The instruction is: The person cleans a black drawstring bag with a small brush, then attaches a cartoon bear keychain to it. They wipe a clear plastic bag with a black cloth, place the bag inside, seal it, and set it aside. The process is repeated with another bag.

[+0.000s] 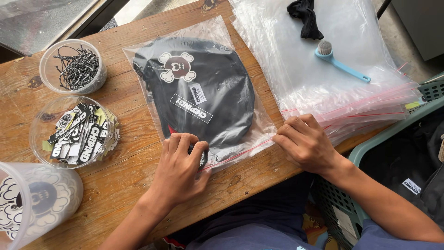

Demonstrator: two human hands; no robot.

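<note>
Pressing down along the near, red-striped edge of a clear zip bag (pixel 203 92), the left hand (pixel 180 169) is seen with its fingers curled and pinched on the plastic, while the right hand (pixel 305 141) is laid at the bag's near right corner, fingertips gripping the same sealed edge. The bag is spread flat on the wooden table (pixel 134 134), between the two hands and beyond them, and a black cap (pixel 217 88) with a white and brown skull-like patch is held inside it together with loose labels. To the left of the bag, three clear tubs are ranged: a tub of cloud-shaped patches (pixel 32 199) nearest, a tub of black and white labels (pixel 74 132) next, and a tub of speckled cords (pixel 74 67) farthest. To the right, a green basket (pixel 384 134) is partly seen. Farther off, a stack of empty zip bags (pixel 333 60) is laid, with a blue brush (pixel 340 60) and a black cloth (pixel 305 16) resting on it.
</note>
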